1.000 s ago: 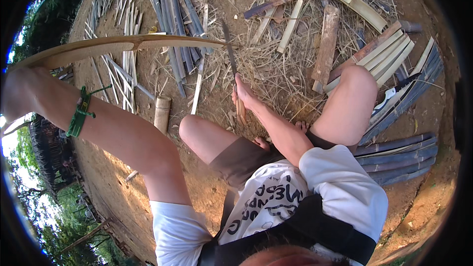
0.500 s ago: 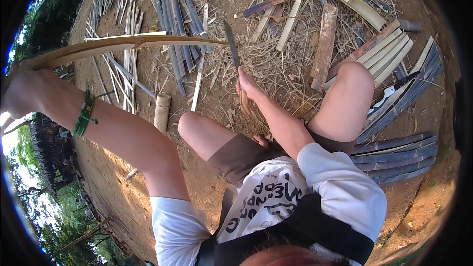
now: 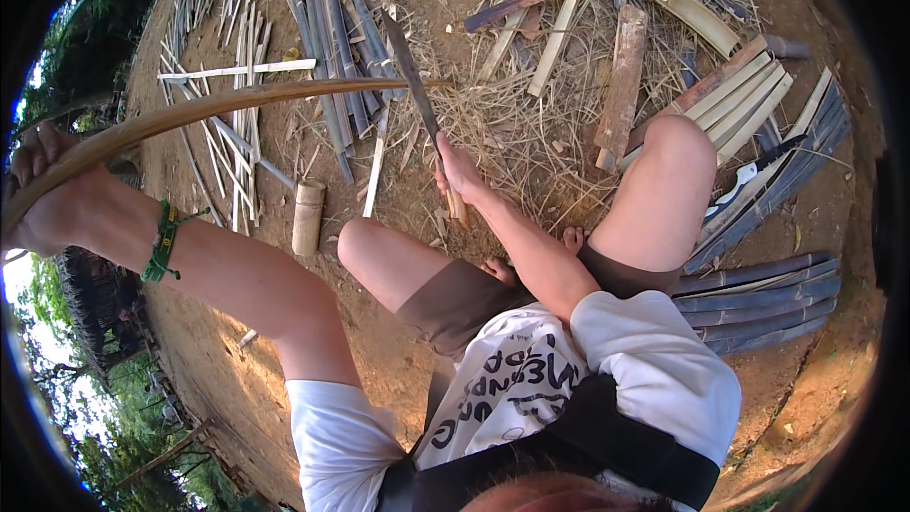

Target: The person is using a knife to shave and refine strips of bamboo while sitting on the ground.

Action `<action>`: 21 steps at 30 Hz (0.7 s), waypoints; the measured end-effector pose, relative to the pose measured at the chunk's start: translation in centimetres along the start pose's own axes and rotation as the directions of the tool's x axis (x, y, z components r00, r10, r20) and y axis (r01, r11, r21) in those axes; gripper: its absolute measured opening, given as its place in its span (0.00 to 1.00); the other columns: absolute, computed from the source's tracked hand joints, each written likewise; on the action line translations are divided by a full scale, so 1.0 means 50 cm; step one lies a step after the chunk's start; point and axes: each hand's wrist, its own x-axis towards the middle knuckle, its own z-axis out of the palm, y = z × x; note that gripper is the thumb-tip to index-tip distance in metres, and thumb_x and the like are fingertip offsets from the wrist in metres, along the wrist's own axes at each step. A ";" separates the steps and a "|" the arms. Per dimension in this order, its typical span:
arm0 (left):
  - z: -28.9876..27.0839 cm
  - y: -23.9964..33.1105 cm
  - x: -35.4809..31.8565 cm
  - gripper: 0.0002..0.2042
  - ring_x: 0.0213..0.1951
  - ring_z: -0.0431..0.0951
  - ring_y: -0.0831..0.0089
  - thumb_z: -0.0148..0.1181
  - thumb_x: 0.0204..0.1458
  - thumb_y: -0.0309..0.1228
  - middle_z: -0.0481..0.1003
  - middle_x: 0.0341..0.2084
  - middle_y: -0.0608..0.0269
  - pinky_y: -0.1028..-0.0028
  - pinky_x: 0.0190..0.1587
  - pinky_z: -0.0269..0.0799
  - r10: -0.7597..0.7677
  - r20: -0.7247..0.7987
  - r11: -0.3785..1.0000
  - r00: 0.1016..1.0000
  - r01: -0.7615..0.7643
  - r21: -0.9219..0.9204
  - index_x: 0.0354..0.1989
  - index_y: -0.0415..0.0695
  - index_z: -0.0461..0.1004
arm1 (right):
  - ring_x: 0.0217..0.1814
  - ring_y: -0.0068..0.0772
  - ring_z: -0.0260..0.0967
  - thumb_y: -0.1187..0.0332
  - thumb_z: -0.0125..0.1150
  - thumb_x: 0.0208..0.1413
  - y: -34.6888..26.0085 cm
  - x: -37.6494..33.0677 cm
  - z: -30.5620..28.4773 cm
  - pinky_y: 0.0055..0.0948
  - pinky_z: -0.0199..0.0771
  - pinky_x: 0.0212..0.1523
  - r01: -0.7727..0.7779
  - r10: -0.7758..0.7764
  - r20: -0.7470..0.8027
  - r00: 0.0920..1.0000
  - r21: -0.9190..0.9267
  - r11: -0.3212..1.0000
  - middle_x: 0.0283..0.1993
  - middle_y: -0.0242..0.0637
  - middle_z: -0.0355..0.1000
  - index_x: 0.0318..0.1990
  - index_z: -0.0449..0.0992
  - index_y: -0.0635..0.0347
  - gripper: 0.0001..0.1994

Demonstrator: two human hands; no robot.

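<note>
Your long curved bamboo strip arcs across the dirt yard, its near end gripped in your left hand. Your right hand clasps a long knife, its blade meeting the strip above scattered bamboo slats.

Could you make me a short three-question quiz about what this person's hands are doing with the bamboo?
1. True or false: the left hand grips one end of the long curved tan bamboo strip.
2. What does the right hand hold?
A. a long dark-bladed knife with a wooden handle
B. a hammer
C. a saw
3. Fill in: on the bare earth ground beside the left knee stands a short cut section of ____ tube.

Key: 1 true; 2 A; 3 bamboo.
</note>
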 end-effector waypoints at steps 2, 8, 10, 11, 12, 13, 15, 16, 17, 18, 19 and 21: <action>-0.014 0.008 0.022 0.17 0.16 0.58 0.71 0.40 0.54 0.43 0.62 0.19 0.59 0.72 0.16 0.55 -0.024 0.045 0.999 0.999 0.026 -0.039 0.20 0.43 0.61 | 0.11 0.23 0.57 0.35 0.38 0.66 0.034 0.046 -0.027 0.27 0.63 0.14 -0.036 0.038 -0.062 0.997 0.028 0.999 0.14 0.27 0.59 0.21 0.62 0.53 0.32; -0.022 0.033 -0.032 0.17 0.16 0.60 0.67 0.43 0.55 0.36 0.64 0.17 0.56 0.71 0.17 0.58 0.064 -0.100 0.992 0.993 -0.053 0.116 0.18 0.38 0.63 | 0.13 0.24 0.58 0.32 0.42 0.62 0.063 0.070 -0.061 0.27 0.65 0.16 -0.121 0.124 -0.135 0.983 0.035 0.992 0.15 0.29 0.60 0.25 0.65 0.55 0.33; -0.010 0.032 -0.037 0.16 0.17 0.66 0.64 0.43 0.56 0.33 0.66 0.18 0.53 0.70 0.18 0.64 0.117 -0.259 0.950 0.959 -0.032 0.311 0.19 0.35 0.65 | 0.15 0.24 0.66 0.34 0.44 0.63 0.077 0.048 -0.039 0.31 0.68 0.15 -0.119 0.126 -0.068 0.990 0.104 0.987 0.16 0.30 0.63 0.29 0.67 0.60 0.33; -0.020 0.030 -0.043 0.16 0.18 0.69 0.63 0.43 0.57 0.32 0.67 0.18 0.52 0.70 0.19 0.68 0.147 -0.333 0.910 0.931 0.004 0.414 0.20 0.34 0.65 | 0.16 0.25 0.67 0.37 0.47 0.64 0.063 0.014 -0.019 0.29 0.69 0.17 -0.100 0.105 -0.084 0.991 0.067 0.993 0.18 0.30 0.66 0.32 0.68 0.61 0.30; -0.022 0.043 -0.056 0.16 0.19 0.69 0.62 0.43 0.57 0.32 0.67 0.19 0.52 0.70 0.19 0.69 0.197 -0.364 0.892 0.911 -0.012 0.453 0.21 0.34 0.66 | 0.17 0.26 0.68 0.40 0.49 0.65 0.056 -0.017 -0.007 0.31 0.70 0.18 0.000 -0.001 -0.041 0.999 -0.009 1.000 0.18 0.31 0.67 0.35 0.69 0.62 0.28; -0.029 0.046 -0.057 0.16 0.19 0.70 0.62 0.43 0.58 0.32 0.67 0.19 0.52 0.69 0.19 0.69 0.210 -0.360 0.892 0.909 -0.027 0.451 0.22 0.34 0.66 | 0.18 0.28 0.69 0.43 0.51 0.66 0.050 -0.033 -0.005 0.33 0.71 0.19 0.111 -0.111 0.001 0.994 -0.075 0.991 0.19 0.33 0.69 0.37 0.70 0.63 0.26; -0.029 0.035 -0.046 0.15 0.19 0.70 0.62 0.43 0.58 0.33 0.68 0.20 0.51 0.69 0.20 0.70 0.207 -0.322 0.919 0.924 -0.071 0.388 0.23 0.33 0.66 | 0.19 0.35 0.70 0.49 0.54 0.65 0.063 -0.020 -0.020 0.37 0.71 0.20 0.396 -0.463 -0.108 0.880 -0.373 0.839 0.20 0.38 0.70 0.41 0.70 0.66 0.22; -0.034 0.025 -0.026 0.15 0.20 0.71 0.61 0.43 0.58 0.33 0.68 0.21 0.51 0.69 0.21 0.71 0.206 -0.299 0.928 0.932 -0.090 0.362 0.24 0.33 0.66 | 0.19 0.38 0.71 0.52 0.55 0.65 0.071 -0.013 -0.028 0.39 0.71 0.21 0.486 -0.622 -0.115 0.774 -0.521 0.702 0.20 0.40 0.71 0.42 0.70 0.67 0.21; -0.038 0.021 -0.019 0.15 0.20 0.71 0.61 0.43 0.58 0.33 0.68 0.22 0.51 0.68 0.21 0.72 0.208 -0.284 0.932 0.936 -0.102 0.347 0.25 0.33 0.66 | 0.20 0.42 0.72 0.55 0.56 0.65 0.073 -0.006 -0.036 0.41 0.71 0.21 0.475 -0.649 -0.095 0.755 -0.604 0.640 0.21 0.42 0.71 0.43 0.70 0.67 0.20; -0.042 0.014 -0.012 0.15 0.20 0.72 0.61 0.43 0.59 0.33 0.69 0.22 0.50 0.68 0.22 0.72 0.212 -0.276 0.934 0.937 -0.111 0.339 0.26 0.33 0.66 | 0.21 0.45 0.72 0.57 0.56 0.64 0.074 0.002 -0.048 0.43 0.71 0.22 0.458 -0.674 -0.070 0.736 -0.681 0.571 0.21 0.44 0.71 0.44 0.69 0.68 0.19; -0.047 0.008 -0.007 0.15 0.21 0.72 0.60 0.43 0.59 0.33 0.69 0.23 0.50 0.68 0.22 0.73 0.221 -0.270 0.932 0.937 -0.121 0.341 0.26 0.32 0.66 | 0.21 0.48 0.72 0.59 0.57 0.63 0.079 0.007 -0.058 0.45 0.70 0.23 0.436 -0.695 -0.042 0.718 -0.750 0.496 0.21 0.46 0.71 0.45 0.69 0.69 0.18; -0.050 -0.009 0.000 0.15 0.21 0.73 0.60 0.43 0.59 0.33 0.70 0.24 0.50 0.67 0.23 0.74 0.240 -0.263 0.927 0.934 -0.140 0.349 0.28 0.32 0.66 | 0.22 0.51 0.72 0.62 0.57 0.63 0.091 0.017 -0.075 0.44 0.69 0.21 0.378 -0.704 -0.065 0.708 -0.807 0.454 0.21 0.48 0.71 0.47 0.69 0.70 0.16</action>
